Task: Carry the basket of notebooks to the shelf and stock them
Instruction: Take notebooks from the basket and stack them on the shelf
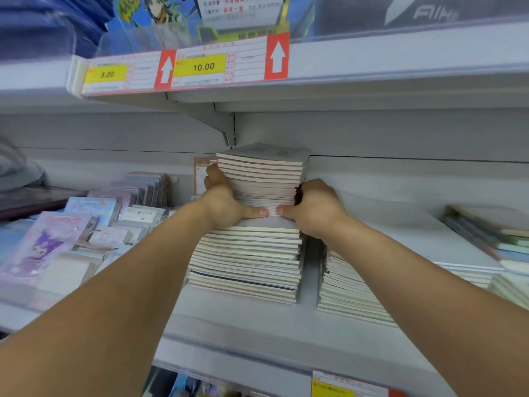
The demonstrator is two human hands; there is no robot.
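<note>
Upper shelf edge (400, 61) carries two price tags: left yellow tag (108, 74) reads "5.00", next yellow tag (203, 66) reads "10.00". Beside each, a red label w/ white up-arrow (276, 56). Dark pkg above, top right (429, 10), shows partial "AIH". Small print on tags & card above too blurred to read.

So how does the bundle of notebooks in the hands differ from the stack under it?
The held bundle is gripped by the left hand and right hand; the lower stack rests on the shelf. The bundle looks shorter and fans unevenly; the stack lies flatter. Both show pale page edges.
</note>
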